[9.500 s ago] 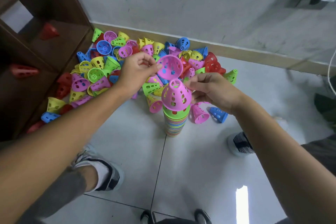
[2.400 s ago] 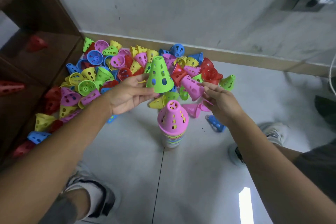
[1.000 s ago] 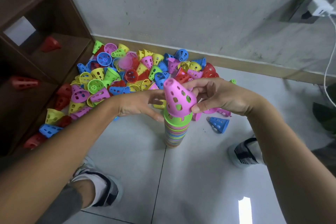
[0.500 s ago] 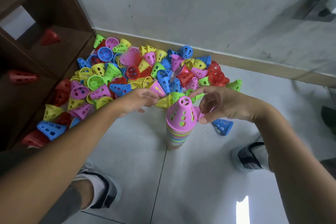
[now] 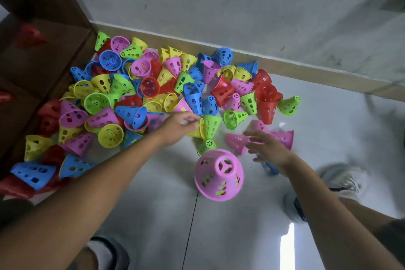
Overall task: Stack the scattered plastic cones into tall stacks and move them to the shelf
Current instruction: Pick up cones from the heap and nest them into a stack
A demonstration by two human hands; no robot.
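Head view, left hand (image 5: 178,124) pinching green cone (image 5: 210,126), right hand (image 5: 268,146) spread beside pink cone (image 5: 235,141)

Pink-topped cone stack (image 5: 219,175) upright near scattered multicoloured cones (image 5: 153,90)

Heap of cones (image 5: 153,94) on the floor (image 5: 241,226) against the wall (image 5: 241,6); shelf (image 5: 39,61) at left; cone stack (image 5: 219,174) before the heap, between left hand (image 5: 178,126) and right hand (image 5: 268,146).
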